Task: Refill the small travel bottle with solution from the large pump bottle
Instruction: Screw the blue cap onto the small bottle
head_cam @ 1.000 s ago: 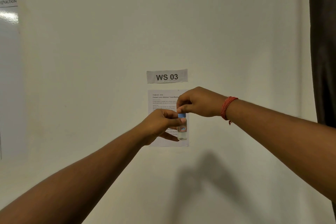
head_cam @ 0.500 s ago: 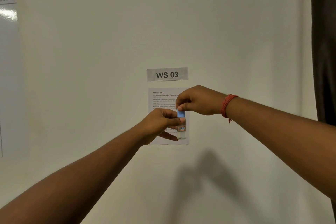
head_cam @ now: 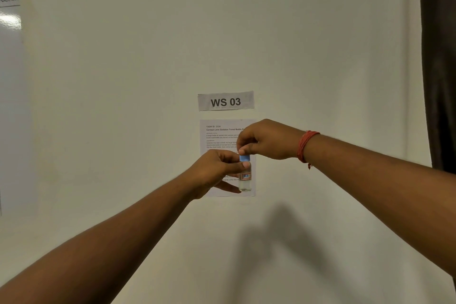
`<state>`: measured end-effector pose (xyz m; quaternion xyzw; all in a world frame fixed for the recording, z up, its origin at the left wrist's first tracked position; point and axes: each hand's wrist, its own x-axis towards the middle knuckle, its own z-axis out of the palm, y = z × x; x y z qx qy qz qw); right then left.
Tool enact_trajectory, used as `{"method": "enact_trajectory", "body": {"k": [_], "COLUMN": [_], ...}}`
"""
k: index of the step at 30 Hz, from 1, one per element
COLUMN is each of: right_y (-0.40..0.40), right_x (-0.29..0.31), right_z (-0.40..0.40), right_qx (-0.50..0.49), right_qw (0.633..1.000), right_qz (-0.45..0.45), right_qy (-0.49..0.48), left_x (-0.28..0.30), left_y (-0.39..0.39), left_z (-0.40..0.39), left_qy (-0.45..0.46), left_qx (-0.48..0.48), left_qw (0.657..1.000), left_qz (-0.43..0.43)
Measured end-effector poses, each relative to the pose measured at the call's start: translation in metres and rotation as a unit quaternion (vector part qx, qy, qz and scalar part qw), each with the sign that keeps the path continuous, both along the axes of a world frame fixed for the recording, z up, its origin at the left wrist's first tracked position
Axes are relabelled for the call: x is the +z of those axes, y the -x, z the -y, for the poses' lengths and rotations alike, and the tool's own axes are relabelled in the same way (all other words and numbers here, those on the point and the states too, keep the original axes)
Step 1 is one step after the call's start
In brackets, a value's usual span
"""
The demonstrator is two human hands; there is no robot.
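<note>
A small clear travel bottle [head_cam: 245, 176] with a blue cap [head_cam: 244, 158] is held upright by the left hand [head_cam: 217, 170] before an off-white wall [head_cam: 123, 106]; its cap is pinched by the right hand [head_cam: 267, 139], below a "WS 03" paper label [head_cam: 225, 101].

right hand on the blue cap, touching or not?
Touching. The head view shows the right hand fingertips pinching the top of the blue cap with no gap, while the left hand holds the small bottle.

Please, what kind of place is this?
Probably a numbered workstation for recorded tasks: a "WS 03" label and a printed task sheet hang on the plain wall, with a whiteboard at left.
</note>
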<state>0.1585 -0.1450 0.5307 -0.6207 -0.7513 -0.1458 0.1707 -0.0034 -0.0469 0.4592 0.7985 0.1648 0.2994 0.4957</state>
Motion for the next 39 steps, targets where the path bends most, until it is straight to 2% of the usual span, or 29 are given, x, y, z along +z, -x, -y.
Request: {"method": "enact_trajectory", "body": {"k": [5, 10, 17, 23, 33, 39], "right_y": [-0.001, -0.002, -0.003, -0.006, -0.006, -0.01], "right_x": [-0.001, -0.001, -0.005, -0.002, -0.006, -0.006], "right_z": [-0.001, -0.001, -0.004, -0.001, -0.011, -0.012], "right_qx": [-0.015, 0.012, -0.012, 0.007, -0.014, 0.0], "right_qw": [1.0, 1.0, 1.0, 1.0, 1.0, 1.0], "right_qz": [0.003, -0.024, 0.015, -0.027, 0.022, -0.004], "right_qy": [-0.014, -0.001, -0.005, 0.013, 0.005, 0.019], "left_x": [0.0, -0.001, -0.005, -0.005, -0.011, -0.009], "left_y": [0.0, 0.0, -0.003, -0.004, -0.005, -0.008], "left_z": [0.001, 0.0, -0.002, -0.005, -0.011, -0.015], "left_qy": [0.0, 0.0, -0.003, -0.003, 0.001, 0.001], "left_qx": [-0.002, 0.007, -0.002, 0.008, -0.008, 0.003], "left_qw": [1.0, 1.0, 1.0, 1.0, 1.0, 1.0], "left_qz": [0.002, 0.0, -0.003, -0.006, -0.001, -0.002]}}
